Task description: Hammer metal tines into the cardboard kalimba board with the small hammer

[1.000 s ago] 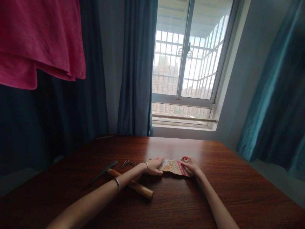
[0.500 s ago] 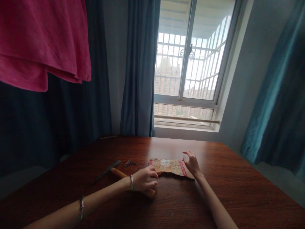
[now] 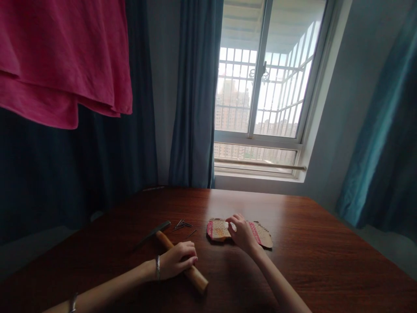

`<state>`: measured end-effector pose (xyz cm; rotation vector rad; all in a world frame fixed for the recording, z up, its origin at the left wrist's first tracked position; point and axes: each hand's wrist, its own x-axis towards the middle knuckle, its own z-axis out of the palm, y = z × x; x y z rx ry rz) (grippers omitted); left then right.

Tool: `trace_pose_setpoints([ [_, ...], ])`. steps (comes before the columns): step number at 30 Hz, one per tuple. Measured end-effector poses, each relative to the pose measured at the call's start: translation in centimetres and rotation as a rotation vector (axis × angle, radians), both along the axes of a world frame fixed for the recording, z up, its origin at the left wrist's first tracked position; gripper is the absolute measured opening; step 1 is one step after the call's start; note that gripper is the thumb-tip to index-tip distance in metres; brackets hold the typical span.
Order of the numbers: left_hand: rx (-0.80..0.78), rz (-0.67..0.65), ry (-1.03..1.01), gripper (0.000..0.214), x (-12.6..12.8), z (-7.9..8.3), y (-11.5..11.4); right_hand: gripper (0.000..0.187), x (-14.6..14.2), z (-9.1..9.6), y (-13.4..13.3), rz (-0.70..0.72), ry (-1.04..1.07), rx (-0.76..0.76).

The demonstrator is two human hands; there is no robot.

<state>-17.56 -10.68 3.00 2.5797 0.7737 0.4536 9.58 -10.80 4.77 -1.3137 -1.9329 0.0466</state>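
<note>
My left hand (image 3: 178, 261) lies across the hammer handle (image 3: 197, 280), which slants far-left to near-right on the desk (image 3: 329, 261); whether gripping, I can't tell. My right hand (image 3: 241, 232), loosely uncurled, overhangs patterned cardboard (image 3: 216, 229).

Left hand (image 3: 179, 260) covers midsection of hammer handle (image 3: 197, 279); right hand (image 3: 241, 234) hides part of cardboard (image 3: 215, 229) — top edge crops pink cloth (image 3: 71, 56).

Window (image 3: 256, 102): main light, bright; buildings (image 3: 233, 106) hazy
Table (image 3: 241, 278): pale glare far side, dim near
Left curtain (image 3: 120, 152): near-black shadow
Left hand (image 3: 179, 259), right hand (image 3: 241, 232): dim, slightly soft
</note>
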Motion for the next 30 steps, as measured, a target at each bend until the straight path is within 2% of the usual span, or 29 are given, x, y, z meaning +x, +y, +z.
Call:
trace_pose_setpoints([
  [3, -0.04, 0.085, -0.013, 0.033, 0.0, 0.1, -0.2, 0.021, 1.4, -0.1, 0.2, -0.053, 0.057, -0.018],
  [5, -0.053, 0.187, -0.026, 0.032, 0.3, 0.5, 0.4, 0.021, 1.9, -0.2, 0.2, -0.091, 0.085, -0.03],
  [8, 0.011, 0.348, 0.002, 0.026, 0.7, 1.0, 2.9, 0.02, 1.7, -0.2, 0.0, -0.097, 0.086, -0.032],
  [11, 0.059, 0.466, 0.101, 0.019, 0.9, 0.9, 6.0, 0.02, 1.0, -0.1, -0.5, -0.07, 0.053, -0.038],
  [15, -0.02, 0.526, 0.199, 0.018, 1.0, 0.0, 8.4, 0.021, 0.7, 0.2, -0.9, -0.069, 0.021, -0.048],
  [18, -0.012, 0.562, 0.227, 0.019, 1.0, -0.2, 8.6, 0.021, 1.1, 0.3, -0.9, -0.079, 0.03, -0.06],
  [22, 0.015, 0.581, 0.293, 0.018, 0.2, 0.7, 8.0, 0.019, 1.4, 0.3, -0.9, -0.091, 0.044, -0.084],
  [26, -0.026, 0.536, 0.435, 0.015, -0.9, 1.8, 6.9, 0.018, 1.3, 0.0, -0.9, -0.082, 0.034, -0.082],
  [30, 0.037, 0.566, 0.494, 0.016, -1.2, 2.2, 5.4, 0.019, 1.0, -0.3, -0.8, -0.082, 0.033, -0.1],
])
